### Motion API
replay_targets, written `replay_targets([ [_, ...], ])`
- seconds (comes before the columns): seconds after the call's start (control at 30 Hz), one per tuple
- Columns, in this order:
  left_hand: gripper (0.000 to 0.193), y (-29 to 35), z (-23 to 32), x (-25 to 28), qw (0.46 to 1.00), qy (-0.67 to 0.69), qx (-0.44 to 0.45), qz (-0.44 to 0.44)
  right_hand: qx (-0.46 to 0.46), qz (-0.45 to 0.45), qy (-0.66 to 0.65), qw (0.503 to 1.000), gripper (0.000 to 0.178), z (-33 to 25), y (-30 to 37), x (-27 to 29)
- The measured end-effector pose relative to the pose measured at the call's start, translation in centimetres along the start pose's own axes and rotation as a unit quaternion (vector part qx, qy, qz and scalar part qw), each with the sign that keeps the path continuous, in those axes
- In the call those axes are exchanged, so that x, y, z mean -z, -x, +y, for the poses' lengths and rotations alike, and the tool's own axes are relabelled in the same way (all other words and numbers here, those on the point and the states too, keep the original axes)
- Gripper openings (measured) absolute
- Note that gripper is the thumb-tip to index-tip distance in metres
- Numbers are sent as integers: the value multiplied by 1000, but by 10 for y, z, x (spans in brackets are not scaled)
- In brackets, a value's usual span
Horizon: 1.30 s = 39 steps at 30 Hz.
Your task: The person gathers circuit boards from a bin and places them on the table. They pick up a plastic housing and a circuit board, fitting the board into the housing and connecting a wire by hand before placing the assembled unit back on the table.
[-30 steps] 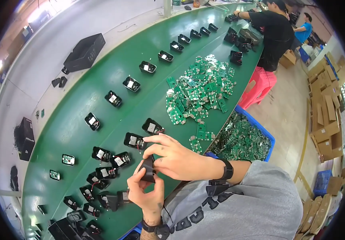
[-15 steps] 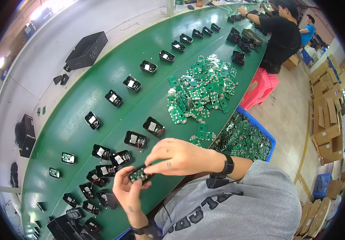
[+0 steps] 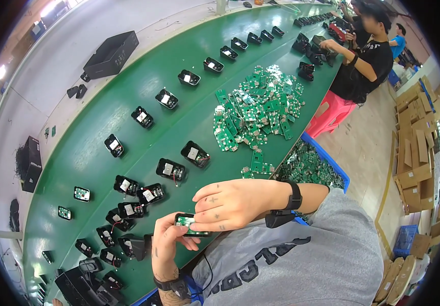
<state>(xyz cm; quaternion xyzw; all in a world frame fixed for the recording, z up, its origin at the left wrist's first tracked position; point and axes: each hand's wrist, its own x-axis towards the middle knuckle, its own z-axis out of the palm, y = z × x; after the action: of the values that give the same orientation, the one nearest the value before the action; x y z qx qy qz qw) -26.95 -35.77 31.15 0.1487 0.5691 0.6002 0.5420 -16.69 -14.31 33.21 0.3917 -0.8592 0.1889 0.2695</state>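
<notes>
Left hand [image 3: 165, 242]: curled round a small black case [image 3: 194, 234], my thumb over its near left edge and the other fingers around and under it. The case is held up in front of my shirt [image 3: 291, 255], above the near edge of the green desk [image 3: 148, 148]. A green circuit board [image 3: 184, 221] shows in the case's opening, face up.

Right hand [image 3: 225, 206]: palm down, fingers bent close together, tips on the board and covering its right part. Cannot tell whether these fingers pinch anything or only press.

A black band [image 3: 295, 196] is on my right wrist.

Desk, left of my hands: a cluster of open black cases [image 3: 130, 209] with white blocks and thin wires inside. Farther left, two cases with boards [image 3: 81, 194] in them. A row of open cases [image 3: 188, 77] runs along toward the far end.

Desk, beyond my right hand: a loose heap of boards [image 3: 261, 109]. Beside the desk, a blue bin [image 3: 327, 154], also full of boards.

Farther off: a co-worker [image 3: 375, 58] sits on a pink stool [image 3: 332, 109] at the desk's right edge.
</notes>
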Motion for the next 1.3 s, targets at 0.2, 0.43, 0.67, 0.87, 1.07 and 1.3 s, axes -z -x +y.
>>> replay_targets([
  [0.2,25,-2,-2,7,999,8,14,-36,-9,-46,1,999,31,-1,-2,4],
  [0.43,26,-2,-2,4,998,12,16,-61,3,-66,18,998,26,-1,-5,3],
  [0.67,28,1,-1,-3,996,50,-13,-73,-13,33,22,999,17,-3,-7,-5],
  [0.87,40,6,-21,-41,889,-226,-287,275,-407,162,-141,888,10,-24,-8,-24],
  [1.07,42,-3,-21,-44,769,-375,-342,388,-512,253,-229,788,15,-17,-9,-60],
  [1.3,50,-16,-26,-37,779,-279,-394,401,-422,201,-227,855,27,-23,-8,-59],
])
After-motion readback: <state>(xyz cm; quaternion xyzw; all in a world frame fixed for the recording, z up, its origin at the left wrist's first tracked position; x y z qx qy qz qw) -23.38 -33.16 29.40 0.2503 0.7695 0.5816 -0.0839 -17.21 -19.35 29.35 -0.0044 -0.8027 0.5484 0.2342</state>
